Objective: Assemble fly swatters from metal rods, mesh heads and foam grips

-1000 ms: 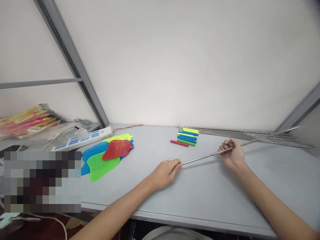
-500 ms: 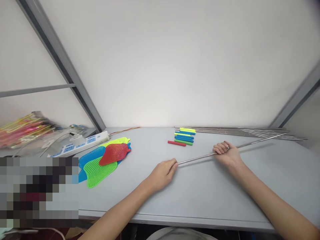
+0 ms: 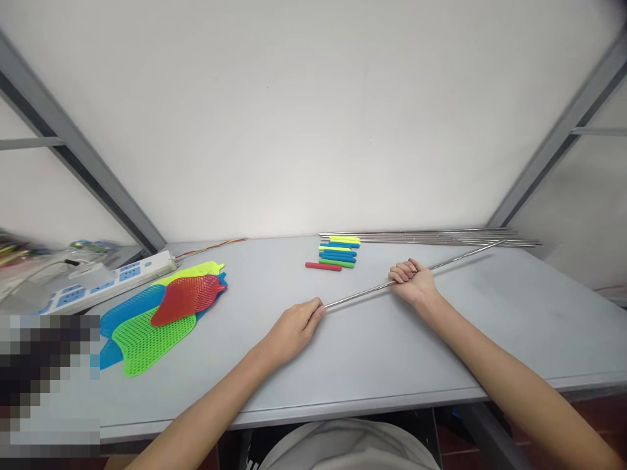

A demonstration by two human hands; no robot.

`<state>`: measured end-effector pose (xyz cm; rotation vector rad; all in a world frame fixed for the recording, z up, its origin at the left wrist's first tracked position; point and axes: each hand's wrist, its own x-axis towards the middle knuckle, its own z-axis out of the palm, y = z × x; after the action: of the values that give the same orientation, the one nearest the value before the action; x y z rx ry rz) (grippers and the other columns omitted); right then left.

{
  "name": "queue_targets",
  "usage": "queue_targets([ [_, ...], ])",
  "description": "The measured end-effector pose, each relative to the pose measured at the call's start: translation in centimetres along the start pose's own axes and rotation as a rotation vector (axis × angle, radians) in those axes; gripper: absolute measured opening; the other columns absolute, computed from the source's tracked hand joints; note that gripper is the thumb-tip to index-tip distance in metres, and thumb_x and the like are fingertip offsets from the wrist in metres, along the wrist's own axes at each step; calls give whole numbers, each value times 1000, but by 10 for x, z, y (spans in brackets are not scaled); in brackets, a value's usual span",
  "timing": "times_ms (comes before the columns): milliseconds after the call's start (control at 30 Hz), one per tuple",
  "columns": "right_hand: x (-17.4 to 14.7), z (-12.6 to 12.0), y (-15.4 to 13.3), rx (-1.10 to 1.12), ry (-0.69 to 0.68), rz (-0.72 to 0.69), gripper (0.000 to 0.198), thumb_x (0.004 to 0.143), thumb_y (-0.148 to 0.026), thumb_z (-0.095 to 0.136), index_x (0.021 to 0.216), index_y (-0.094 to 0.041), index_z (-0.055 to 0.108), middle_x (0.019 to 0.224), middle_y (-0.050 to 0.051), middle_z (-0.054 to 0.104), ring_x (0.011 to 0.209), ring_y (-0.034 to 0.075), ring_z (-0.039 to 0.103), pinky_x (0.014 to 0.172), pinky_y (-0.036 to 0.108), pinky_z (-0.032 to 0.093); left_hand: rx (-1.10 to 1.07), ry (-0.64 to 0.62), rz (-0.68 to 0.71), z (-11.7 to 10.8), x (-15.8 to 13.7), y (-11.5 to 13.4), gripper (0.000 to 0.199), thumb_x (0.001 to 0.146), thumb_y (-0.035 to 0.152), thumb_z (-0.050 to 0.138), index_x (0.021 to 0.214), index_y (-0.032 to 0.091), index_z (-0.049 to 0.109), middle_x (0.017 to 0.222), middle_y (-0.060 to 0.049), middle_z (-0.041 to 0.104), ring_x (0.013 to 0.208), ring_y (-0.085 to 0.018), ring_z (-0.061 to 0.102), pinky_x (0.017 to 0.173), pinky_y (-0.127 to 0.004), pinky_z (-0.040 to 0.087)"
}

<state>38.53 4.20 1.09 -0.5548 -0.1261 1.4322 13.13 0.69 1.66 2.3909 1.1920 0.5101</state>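
Note:
A thin metal rod (image 3: pixel 360 295) slants across in front of me, its far end up to the right. My left hand (image 3: pixel 296 328) is closed around the rod's near left end and hides that tip. Farther along, my right hand (image 3: pixel 412 282) grips the rod with curled fingers, palm turned up. Behind the rod lie several coloured handle sleeves in blue, yellow and green, with a red handle sleeve (image 3: pixel 323 266) nearest me. On the left, perforated plastic fly swatter heads overlap: a red one (image 3: pixel 189 299) on top, a green one (image 3: pixel 151 339), with blue and yellow ones beneath.
Several metal rods (image 3: pixel 416 236) lie along the wall at the back of the grey table (image 3: pixel 274 274). A white power strip (image 3: pixel 112 281) and bagged items are at the left. Metal frame posts rise at both sides. A pixelated patch covers the lower left.
The view has swung to the right, so everything sits farther left in the picture. Both hands keep their hold on the rod, in much the same places.

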Motion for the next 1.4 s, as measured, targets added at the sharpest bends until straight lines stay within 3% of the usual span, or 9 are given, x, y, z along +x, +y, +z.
queue_targets([
  [1400, -3, -2, 14, 18, 7, -42, 31, 78, -19, 26, 51, -18, 10, 37, -7, 11, 31, 7, 13, 29, 20, 16, 61, -7, -49, 8, -3, 1, 33, 83, 37, 16, 60, 19, 31, 52, 3, 37, 50, -12, 38, 50, -23, 28],
])
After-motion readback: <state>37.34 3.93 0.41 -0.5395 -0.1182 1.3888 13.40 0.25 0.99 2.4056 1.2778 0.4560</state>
